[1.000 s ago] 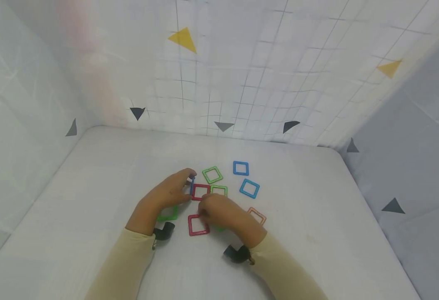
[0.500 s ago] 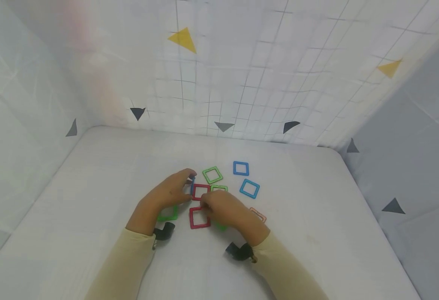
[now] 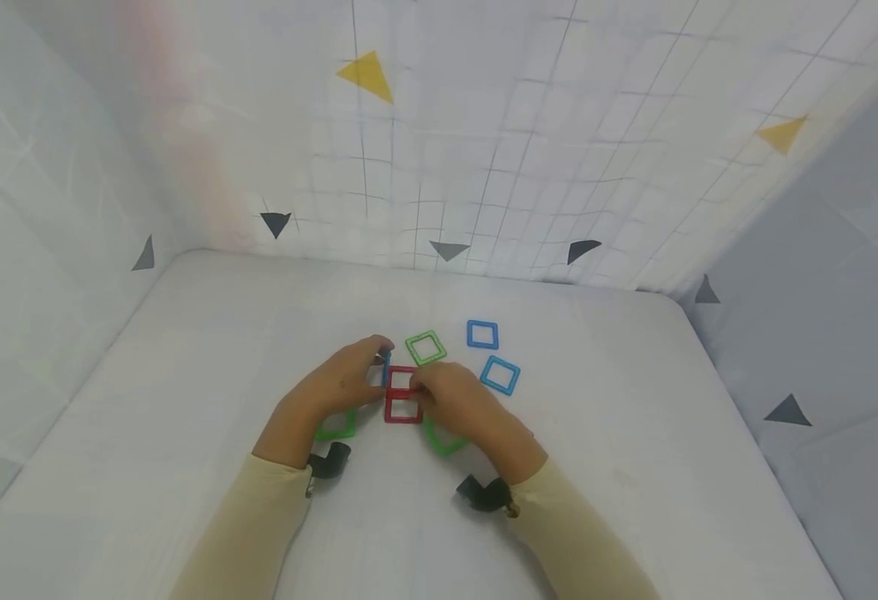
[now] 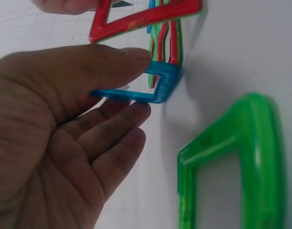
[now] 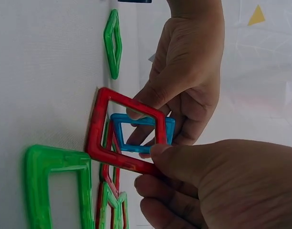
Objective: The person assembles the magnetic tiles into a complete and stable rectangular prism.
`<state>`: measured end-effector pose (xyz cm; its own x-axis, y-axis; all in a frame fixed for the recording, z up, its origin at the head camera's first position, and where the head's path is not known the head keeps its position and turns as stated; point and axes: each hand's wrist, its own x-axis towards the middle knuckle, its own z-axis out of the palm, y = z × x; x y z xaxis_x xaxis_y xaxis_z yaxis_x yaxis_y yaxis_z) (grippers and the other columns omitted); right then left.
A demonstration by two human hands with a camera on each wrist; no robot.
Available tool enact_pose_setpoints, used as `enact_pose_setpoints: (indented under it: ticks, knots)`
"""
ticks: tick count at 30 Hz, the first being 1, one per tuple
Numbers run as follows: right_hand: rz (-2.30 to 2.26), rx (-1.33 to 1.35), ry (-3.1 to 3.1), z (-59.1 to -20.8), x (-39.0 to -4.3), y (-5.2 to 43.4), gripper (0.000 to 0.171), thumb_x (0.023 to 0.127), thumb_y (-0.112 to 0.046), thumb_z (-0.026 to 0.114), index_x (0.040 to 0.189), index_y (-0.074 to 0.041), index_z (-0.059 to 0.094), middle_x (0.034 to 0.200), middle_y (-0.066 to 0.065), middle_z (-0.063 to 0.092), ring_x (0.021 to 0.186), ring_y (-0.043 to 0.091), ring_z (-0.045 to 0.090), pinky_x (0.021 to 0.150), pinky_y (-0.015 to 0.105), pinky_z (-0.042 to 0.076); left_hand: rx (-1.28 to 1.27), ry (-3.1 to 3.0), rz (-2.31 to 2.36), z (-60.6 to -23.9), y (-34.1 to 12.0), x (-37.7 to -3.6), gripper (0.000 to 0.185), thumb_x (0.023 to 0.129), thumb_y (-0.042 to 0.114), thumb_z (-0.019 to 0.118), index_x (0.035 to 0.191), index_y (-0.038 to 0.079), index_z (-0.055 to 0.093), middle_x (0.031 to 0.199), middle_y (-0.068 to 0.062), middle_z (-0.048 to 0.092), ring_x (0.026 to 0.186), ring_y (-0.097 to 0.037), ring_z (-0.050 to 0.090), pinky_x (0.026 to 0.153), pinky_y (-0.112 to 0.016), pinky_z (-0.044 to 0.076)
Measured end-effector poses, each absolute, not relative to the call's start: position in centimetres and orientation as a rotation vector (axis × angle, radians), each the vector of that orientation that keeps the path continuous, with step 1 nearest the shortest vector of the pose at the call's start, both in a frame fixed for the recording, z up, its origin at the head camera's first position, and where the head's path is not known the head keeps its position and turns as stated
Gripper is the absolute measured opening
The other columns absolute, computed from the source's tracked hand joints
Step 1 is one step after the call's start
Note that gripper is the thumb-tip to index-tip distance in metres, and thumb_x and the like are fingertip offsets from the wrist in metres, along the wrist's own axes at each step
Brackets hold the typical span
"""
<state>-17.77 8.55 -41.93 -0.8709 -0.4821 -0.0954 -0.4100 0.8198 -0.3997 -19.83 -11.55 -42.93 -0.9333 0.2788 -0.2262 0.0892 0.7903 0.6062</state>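
Observation:
My left hand (image 3: 341,382) pinches a blue square magnetic tile (image 4: 136,95) between thumb and fingers. That tile stands upright along the left edge of a flat red square tile (image 3: 401,368). With thumb and fingertips my right hand (image 3: 457,402) grips a second red square tile (image 5: 97,119), raised on edge at the near side of the flat red one. A green tile (image 3: 339,434) lies beneath my left wrist, and another green tile (image 3: 448,451) sits partly under my right hand. Further tiles beside the flat red one are hidden by my right hand in the head view.
Behind the hands a light green tile (image 3: 413,351) lies flat. Two blue tiles, a darker one (image 3: 482,347) and a lighter one (image 3: 514,380), rest to the right. A patterned cloth wall (image 3: 484,167) rises at the table's back.
My right hand has moved forward with the red tile, which has gone from lying apart to meeting the flat red tile's near edge. My left hand stays put with the blue tile.

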Motion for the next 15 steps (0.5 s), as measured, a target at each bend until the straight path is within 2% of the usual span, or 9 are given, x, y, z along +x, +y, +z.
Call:
enact_pose_setpoints:
  ticks: [15]
  knots:
    - [-0.581,-0.779,2.944,-42.57,-17.94,8.56,0.014,0.093,-0.019,0.071,0.107,-0.017,0.068,0.099,-0.004,0.070,0.085,0.012,0.060,0.085,0.026,0.056,0.335,2.675,0.885,-43.09,-11.86,-20.08,0.069,0.084,0.016,0.078,0.144,0.014,0.045,0.139,-0.005,0.056,0.132,-0.023,0.050,0.112,-0.046,0.042]
